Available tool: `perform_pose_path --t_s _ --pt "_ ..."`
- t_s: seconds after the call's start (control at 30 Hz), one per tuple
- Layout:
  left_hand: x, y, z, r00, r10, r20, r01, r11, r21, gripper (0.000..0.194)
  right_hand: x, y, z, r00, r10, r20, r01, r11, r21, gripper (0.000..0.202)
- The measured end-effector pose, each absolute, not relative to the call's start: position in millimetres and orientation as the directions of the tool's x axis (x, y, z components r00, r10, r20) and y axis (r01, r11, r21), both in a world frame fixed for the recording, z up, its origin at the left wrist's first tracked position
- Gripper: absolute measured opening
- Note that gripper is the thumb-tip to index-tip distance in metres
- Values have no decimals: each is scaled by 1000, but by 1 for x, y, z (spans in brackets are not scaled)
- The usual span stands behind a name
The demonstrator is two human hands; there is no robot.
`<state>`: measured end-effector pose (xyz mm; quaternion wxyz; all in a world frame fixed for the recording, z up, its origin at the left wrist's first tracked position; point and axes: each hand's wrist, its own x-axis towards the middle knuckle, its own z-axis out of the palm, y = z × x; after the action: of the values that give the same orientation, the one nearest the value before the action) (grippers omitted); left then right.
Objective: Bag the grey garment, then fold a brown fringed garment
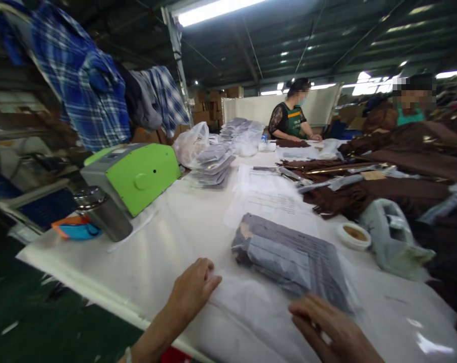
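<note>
A dark grey folded garment in a clear plastic bag (289, 252) lies flat on the white table, with a pale paper sheet inside its wrapping. Nearer to me is a stack of translucent plastic bags (247, 317). My left hand (192, 287) hovers at the left edge of these bags, its fingers bent and thumb apart, holding nothing visible. Just below the wrapped garment, my right hand (330, 327) is over the bags with its fingers stretched forward and its thumb slightly apart. Nothing shows in its grip; whether it touches the bag I cannot tell.
A green machine (145, 174) and a steel flask (103, 214) stand on the left. Behind are piles of bagged garments (211, 164) and printed sheets (266, 194). A tape roll (354, 236), a tape dispenser (391, 237) and brown fabric (383, 194) lie right. Two people work beyond.
</note>
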<state>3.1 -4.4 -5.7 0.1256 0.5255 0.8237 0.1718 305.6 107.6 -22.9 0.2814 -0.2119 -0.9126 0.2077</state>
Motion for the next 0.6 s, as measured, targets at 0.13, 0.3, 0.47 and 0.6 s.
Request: perform_pose_path --t_s 0.13,0.3,0.47,0.6 --pt "8 8 0 -433 896 -96 778 426 463 7 244 118 -25 -815 211 540 84 965 -250 30" --pt "15 20 -5 -412 889 -202 607 433 666 5 233 130 -50 -851 81 518 62 997 -54 39" --pt "12 6 -30 -285 826 -486 102 531 842 16 233 133 -52 -836 17 549 26 1000 8 38" --pt "-1 -21 -45 -280 789 -546 165 600 783 16 230 136 -50 -845 -79 528 -23 993 113 30"
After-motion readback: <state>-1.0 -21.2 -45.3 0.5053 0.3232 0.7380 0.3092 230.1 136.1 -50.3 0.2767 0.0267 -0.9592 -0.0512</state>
